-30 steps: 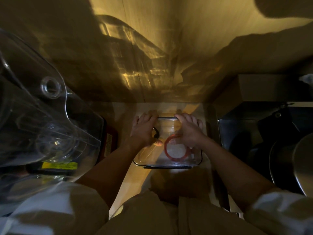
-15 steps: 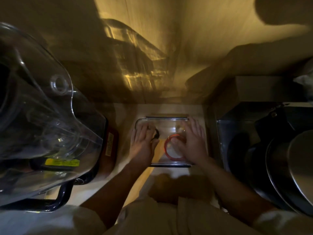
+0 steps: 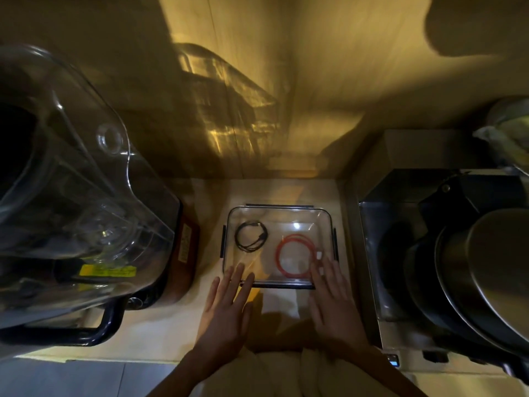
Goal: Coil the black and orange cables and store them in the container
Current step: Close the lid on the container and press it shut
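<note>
A clear rectangular container with a transparent lid and dark clips sits on the counter in the middle. Inside, a coiled black cable lies at the left and a coiled orange cable at the right. My left hand lies flat with fingers spread, its fingertips on the container's near left corner. My right hand is flat too, its fingertips resting on the lid's near right corner beside the orange coil. Neither hand holds anything.
A large clear blender jar on a dark base with a black handle fills the left side. A metal appliance with stacked dark pans stands at the right. A wooden wall rises behind the container.
Both hands have slid back from the far edge of the lid to its near edge, uncovering the two coils. The view has shifted slightly.
</note>
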Demonstrator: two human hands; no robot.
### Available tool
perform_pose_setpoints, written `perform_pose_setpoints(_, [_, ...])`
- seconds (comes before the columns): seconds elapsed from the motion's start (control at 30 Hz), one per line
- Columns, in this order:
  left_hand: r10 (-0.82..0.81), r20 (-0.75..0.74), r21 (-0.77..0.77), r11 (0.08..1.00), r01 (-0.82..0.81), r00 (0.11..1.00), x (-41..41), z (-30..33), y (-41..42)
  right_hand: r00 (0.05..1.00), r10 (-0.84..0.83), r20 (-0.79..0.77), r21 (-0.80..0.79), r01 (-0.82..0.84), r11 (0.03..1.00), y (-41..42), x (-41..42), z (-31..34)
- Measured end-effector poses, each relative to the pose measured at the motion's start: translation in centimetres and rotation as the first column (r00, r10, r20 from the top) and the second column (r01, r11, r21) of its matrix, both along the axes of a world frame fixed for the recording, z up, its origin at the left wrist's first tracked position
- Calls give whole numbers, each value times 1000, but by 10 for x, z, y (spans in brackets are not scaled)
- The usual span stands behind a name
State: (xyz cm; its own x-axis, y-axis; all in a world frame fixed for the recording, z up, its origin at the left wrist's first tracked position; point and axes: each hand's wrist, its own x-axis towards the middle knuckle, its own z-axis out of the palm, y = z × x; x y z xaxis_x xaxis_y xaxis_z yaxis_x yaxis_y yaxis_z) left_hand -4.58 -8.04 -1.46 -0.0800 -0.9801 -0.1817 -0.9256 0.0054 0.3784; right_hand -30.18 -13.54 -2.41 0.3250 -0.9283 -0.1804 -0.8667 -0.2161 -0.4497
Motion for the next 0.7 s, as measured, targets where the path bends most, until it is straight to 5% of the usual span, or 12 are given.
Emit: perform_pose_setpoints(0.7, [-5, 150, 118, 993, -13, 989, 0, 19, -52, 998, -7, -66, -41, 4, 999, -42, 15, 10])
